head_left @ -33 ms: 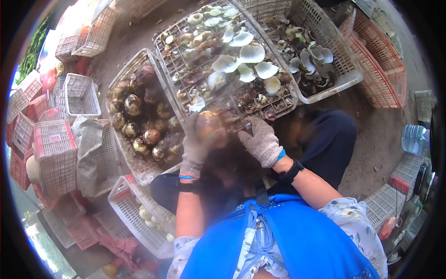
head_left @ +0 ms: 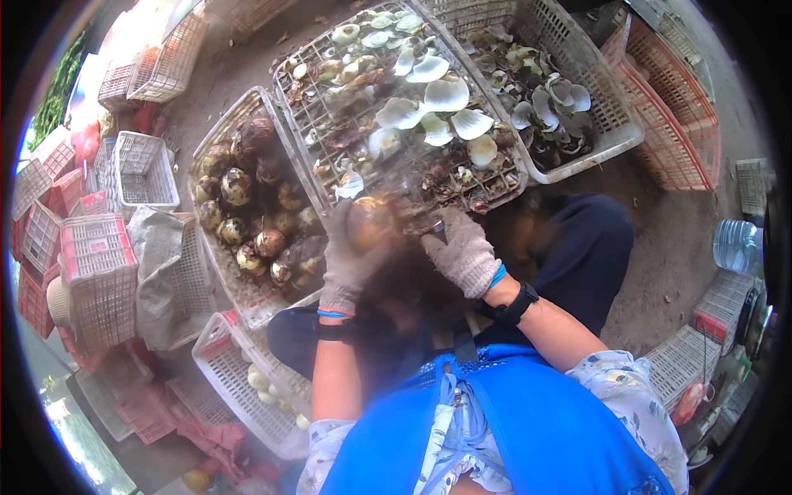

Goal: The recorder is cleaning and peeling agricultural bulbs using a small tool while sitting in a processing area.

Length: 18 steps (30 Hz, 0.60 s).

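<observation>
My left hand (head_left: 351, 260), in a pale knitted glove, is closed around a round yellow-brown bulb (head_left: 370, 223). Just to the right, my gloved right hand (head_left: 464, 252) grips a small dark-handled knife (head_left: 436, 228); its blade end is blurred near the bulb. Both hands are over my lap, at the near edge of an upturned grid-bottomed crate (head_left: 330, 124) strewn with white scales (head_left: 446, 94) and brown peelings. Left of it, an open crate (head_left: 221, 132) holds several unpeeled bulbs (head_left: 236, 186).
At the far right, a deep crate (head_left: 606, 153) contains peeled scales and skins. A crate (head_left: 235, 375) with white pieces stands by my left leg. Stacked crates (head_left: 97, 264) and a grey sack (head_left: 157, 264) line the left side; a clear water jug (head_left: 737, 246) stands at right.
The knife and right hand have shifted very slightly left toward the bulb. The bulb looks sharper now, and the left hand has hardly moved.
</observation>
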Motion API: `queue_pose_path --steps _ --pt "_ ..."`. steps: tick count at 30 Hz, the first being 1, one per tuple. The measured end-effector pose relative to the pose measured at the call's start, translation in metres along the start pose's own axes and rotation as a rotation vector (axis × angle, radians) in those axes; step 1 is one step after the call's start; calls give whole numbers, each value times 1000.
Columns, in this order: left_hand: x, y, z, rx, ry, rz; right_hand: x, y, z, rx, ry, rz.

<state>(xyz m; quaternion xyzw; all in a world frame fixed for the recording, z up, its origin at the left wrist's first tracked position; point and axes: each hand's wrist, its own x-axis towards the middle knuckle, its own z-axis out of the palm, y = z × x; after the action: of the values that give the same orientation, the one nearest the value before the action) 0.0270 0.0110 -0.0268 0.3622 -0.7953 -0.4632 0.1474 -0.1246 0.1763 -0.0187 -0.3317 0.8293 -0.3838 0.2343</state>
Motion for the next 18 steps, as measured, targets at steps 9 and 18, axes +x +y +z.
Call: queue_pose_path --steps 9,18 --pt "3 54 13 -122 123 -221 -8 -26 -10 52 -181 1" --pt "17 85 13 426 -102 -82 -14 -32 -40 185 -81 -54"
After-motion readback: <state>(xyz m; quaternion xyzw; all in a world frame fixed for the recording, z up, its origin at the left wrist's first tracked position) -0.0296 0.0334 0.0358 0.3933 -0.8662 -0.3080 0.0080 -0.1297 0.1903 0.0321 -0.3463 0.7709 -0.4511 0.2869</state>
